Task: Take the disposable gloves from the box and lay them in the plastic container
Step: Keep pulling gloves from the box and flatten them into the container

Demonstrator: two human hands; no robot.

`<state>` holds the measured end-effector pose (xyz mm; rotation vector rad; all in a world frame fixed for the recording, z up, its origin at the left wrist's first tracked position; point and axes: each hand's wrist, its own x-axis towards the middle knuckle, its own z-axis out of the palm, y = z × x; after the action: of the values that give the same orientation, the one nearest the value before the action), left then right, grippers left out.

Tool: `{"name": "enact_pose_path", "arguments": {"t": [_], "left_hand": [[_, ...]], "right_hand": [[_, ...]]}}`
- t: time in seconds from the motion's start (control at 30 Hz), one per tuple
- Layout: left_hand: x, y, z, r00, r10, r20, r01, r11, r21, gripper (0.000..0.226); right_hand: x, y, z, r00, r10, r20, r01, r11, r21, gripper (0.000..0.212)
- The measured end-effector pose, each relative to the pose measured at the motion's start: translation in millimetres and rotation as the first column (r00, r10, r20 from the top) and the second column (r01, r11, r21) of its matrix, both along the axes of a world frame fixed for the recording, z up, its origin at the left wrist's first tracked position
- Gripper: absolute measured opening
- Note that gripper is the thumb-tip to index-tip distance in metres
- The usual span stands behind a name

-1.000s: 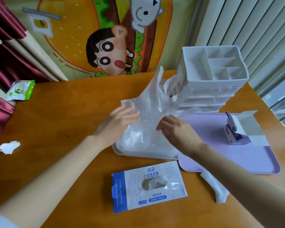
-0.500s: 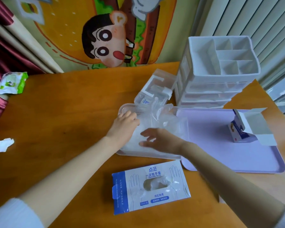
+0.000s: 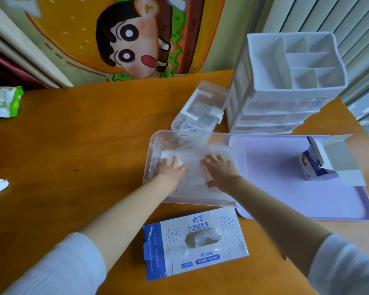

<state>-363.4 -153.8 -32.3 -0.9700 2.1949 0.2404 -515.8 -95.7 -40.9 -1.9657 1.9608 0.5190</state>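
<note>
2 palms flat, fingers straight: L hand (image 3: 170, 169) & R hand (image 3: 221, 173) pressed clear, crinkled gloves (image 3: 193, 165) in transparent container (image 3: 156, 137); box (image 3: 227, 248) read "点范 一次性手套".

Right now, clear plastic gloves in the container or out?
In: the clear gloves lie flat inside the clear plastic container, under left hand and right hand.

Both hands (image 3: 172, 170) (image 3: 221, 171) flat on gloves (image 3: 192, 165) in container (image 3: 152, 145).
</note>
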Motion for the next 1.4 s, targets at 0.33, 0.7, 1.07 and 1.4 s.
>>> {"name": "enact_pose_path", "arguments": {"t": [0.33, 0.7, 1.07, 1.4], "left_hand": [[-3.5, 6.3, -21.4, 1.000, 0.017, 0.026, -0.017, 1.000, 0.008, 0.085], [1.8, 10.3, 13.6, 0.979, -0.013, -0.202, -0.025, 0.983, -0.184, 0.055], [48.5, 131.0, 29.0, 0.445, -0.151, -0.883, -0.125, 0.966, -0.228, 0.050], [74.9, 161.6, -1.6, 0.841, 0.112, -0.529, -0.101, 0.994, 0.049, 0.076]], "right_hand": [[-3.6, -8.1, -11.3, 0.997, 0.051, -0.065, -0.048, 0.998, 0.045, 0.085], [8.3, 18.5, 43.0, 0.960, -0.066, 0.273, 0.134, 0.962, -0.238, 0.053], [34.9, 147.4, -1.2, 0.842, 0.449, 0.299, -0.244, 0.812, -0.531, 0.023], [50.5, 139.9, -1.6, 0.943, 0.306, 0.130, -0.254, 0.915, -0.314, 0.040]]}}
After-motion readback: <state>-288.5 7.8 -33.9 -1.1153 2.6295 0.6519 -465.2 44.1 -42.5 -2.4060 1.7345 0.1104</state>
